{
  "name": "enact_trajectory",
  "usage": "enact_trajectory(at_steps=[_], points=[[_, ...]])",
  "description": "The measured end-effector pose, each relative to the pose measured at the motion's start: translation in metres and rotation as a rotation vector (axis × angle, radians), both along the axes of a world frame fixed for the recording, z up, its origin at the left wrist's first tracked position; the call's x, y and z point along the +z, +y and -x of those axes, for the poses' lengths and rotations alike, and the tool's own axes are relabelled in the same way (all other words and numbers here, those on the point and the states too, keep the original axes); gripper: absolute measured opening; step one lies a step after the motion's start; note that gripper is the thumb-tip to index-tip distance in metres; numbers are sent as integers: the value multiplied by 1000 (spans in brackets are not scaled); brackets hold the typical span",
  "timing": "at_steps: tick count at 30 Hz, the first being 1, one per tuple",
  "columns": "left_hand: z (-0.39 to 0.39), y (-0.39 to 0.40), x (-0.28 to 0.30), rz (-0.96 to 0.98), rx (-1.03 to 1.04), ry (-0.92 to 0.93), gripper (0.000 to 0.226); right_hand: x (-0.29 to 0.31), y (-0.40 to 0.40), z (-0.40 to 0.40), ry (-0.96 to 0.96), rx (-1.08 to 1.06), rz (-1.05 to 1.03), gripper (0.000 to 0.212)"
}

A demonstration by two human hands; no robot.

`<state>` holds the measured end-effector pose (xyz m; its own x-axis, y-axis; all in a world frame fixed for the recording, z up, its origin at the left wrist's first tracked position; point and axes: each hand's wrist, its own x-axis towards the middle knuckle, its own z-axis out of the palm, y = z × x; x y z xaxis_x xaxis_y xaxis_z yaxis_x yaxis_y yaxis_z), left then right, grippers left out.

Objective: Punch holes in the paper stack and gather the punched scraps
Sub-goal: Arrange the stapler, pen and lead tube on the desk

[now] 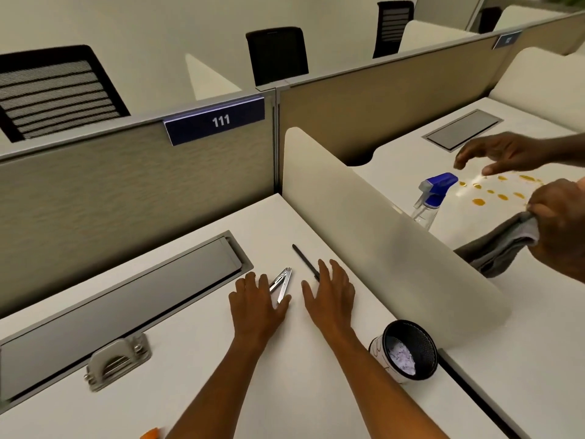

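My left hand [257, 301] lies flat on the white desk [196, 384], fingers spread, beside a small metal tool [282, 285] whose near end it partly covers. My right hand [330, 293] rests flat next to it, fingertips over the near end of a thin black pen [304, 258]. A grey hole punch [117, 359] sits at the left by the cable tray. A black mesh cup [414, 351] at the right lies tipped toward me with paper scraps [401, 358] inside. No paper stack shows.
A grey cable tray lid [126, 299] runs along the desk's back. A cream divider panel [380, 236] bounds the right side. Beyond it another person's hands [506, 153] hold a grey cloth [503, 245] near a spray bottle [430, 198] and orange drops. An orange object [152, 434] peeks at the bottom edge.
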<state>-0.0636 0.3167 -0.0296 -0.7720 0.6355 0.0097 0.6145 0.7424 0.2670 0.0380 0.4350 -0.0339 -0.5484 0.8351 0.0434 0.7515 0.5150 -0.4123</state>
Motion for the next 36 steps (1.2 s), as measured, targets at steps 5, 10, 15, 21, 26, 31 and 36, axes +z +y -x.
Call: enact_trajectory(at_steps=[5,10,15,21,26,31,36], points=[[-1,-35,10,60,-18,-17,88,13,-26,-2,-63,128,-76,83],[-13,-89,26,122,20,11,90,34,-63,-2,-66,202,-120,87],[-27,-157,40,123,109,21,95,44,-113,-4,-51,304,-114,87],[-40,-239,49,124,241,18,110,41,-185,-7,-87,447,-43,88],[-54,-302,44,118,320,-16,110,32,-241,-12,-96,509,40,91],[-71,-347,29,123,380,-56,106,14,-290,-18,-103,572,120,92],[-89,-378,11,108,409,-95,102,-2,-328,-23,-79,631,205,78]])
